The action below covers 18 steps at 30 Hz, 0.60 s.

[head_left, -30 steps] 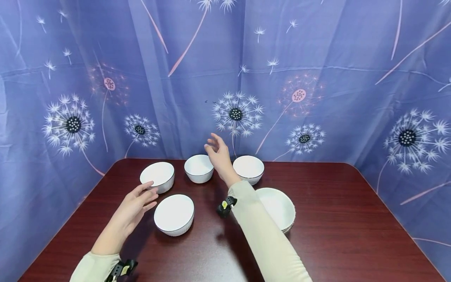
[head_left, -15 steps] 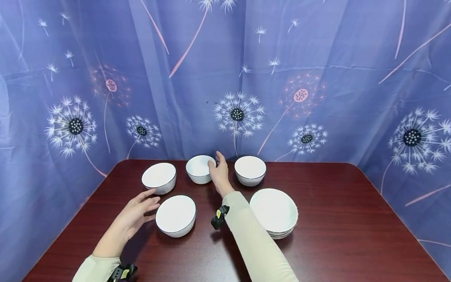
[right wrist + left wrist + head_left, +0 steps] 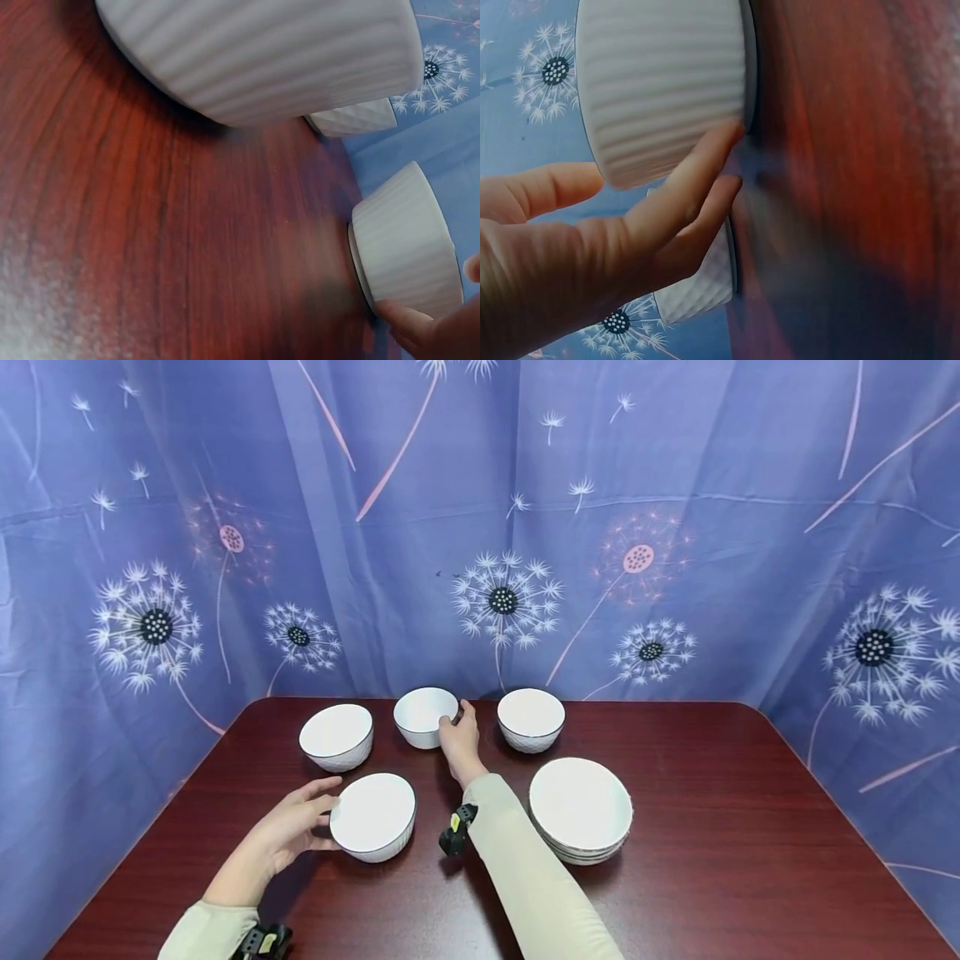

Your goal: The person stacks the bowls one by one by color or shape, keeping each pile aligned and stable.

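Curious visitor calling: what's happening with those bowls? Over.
Left grip at front-left bowl; right grip touching back-middle bowl. Both bowls upright on table. Nothing seemingly in the way; bowl stack stands apart.

Beside my left hand stands the nearer bowl, white and round, with a thin dark line along its rim and ribs running up its outer wall. It sits upright on the table, its mouth facing up and its inside a plain, bright white. By my right hand is the farther bowl, farther back and slightly to the right, well apart from the first. It too is white, ribbed and dark-rimmed, standing upright on its narrower foot, where one of my fingertips meets its lower wall.
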Tool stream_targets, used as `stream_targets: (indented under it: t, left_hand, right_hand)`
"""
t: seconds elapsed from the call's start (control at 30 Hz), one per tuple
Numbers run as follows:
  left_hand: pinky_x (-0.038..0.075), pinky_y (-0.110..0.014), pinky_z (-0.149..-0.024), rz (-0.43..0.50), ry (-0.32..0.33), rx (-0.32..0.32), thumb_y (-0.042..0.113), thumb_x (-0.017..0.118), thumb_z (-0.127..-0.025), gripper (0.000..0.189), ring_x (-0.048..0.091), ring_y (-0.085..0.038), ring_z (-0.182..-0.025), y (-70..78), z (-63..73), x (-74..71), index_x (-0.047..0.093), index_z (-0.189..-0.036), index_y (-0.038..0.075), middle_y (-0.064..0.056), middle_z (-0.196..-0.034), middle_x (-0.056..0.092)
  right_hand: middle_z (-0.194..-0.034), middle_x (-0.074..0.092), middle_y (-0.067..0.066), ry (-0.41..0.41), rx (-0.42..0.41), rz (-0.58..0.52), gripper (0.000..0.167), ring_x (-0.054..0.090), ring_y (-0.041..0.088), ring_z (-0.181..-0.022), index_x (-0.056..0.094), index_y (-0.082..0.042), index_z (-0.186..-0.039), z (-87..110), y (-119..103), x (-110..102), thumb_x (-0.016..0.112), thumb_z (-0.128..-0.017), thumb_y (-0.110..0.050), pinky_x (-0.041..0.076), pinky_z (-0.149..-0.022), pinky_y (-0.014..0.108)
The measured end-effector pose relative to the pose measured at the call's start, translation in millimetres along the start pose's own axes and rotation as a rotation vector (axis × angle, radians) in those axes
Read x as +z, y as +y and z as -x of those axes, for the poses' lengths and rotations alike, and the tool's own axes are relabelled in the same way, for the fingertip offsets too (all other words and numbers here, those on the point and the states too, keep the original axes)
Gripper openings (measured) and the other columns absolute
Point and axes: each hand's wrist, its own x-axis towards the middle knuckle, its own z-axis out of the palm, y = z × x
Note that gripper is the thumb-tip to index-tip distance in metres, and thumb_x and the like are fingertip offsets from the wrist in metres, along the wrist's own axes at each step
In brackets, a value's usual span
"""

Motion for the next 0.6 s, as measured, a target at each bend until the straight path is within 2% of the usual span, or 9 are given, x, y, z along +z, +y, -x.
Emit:
stream_targets:
  t: [0.2, 0.43, 0.6]
  left_hand:
    - [0.058, -0.052, -0.074, 0.018, -0.016, -0.015, 0.005, 0.042, -0.094, 0.059, 0.057, -0.023, -0.084, -4.1, -1.7, 0.7, 0.018, -0.147, -0.008, -0.021, -0.11, 0.05]
    - [0.058, -0.051, -0.075, 0.035, -0.057, -0.019, 0.005, 0.046, -0.091, 0.061, 0.059, -0.023, -0.086, -6.2, -1.2, -1.7, 0.023, -0.146, -0.007, -0.018, -0.111, 0.053]
    - [0.058, -0.052, -0.074, 0.034, -0.085, -0.004, 0.003, 0.047, -0.09, 0.061, 0.061, -0.023, -0.085, -5.7, -1.7, -3.1, 0.025, -0.146, -0.007, -0.017, -0.11, 0.054]
  right_hand:
    - [-0.14, 0.044, 0.023, 0.015, 0.02, -0.003, 0.055, 0.042, 0.03, -0.131, 0.034, 0.0, -0.145, 0.1, 4.3, 1.4, 0.048, -0.092, -0.005, 0.038, -0.109, 0.038]
    - [-0.141, 0.044, 0.02, 0.023, 0.021, 0.013, 0.054, 0.041, 0.03, -0.131, 0.037, -0.003, -0.145, 0.0, 7.5, 0.6, 0.049, -0.093, -0.007, 0.039, -0.109, 0.039]
    - [-0.136, 0.049, 0.019, 0.047, 0.025, -0.003, 0.053, 0.044, 0.029, -0.127, 0.041, -0.005, -0.144, -1.6, 7.8, 1.2, 0.05, -0.091, -0.006, 0.041, -0.105, 0.039]
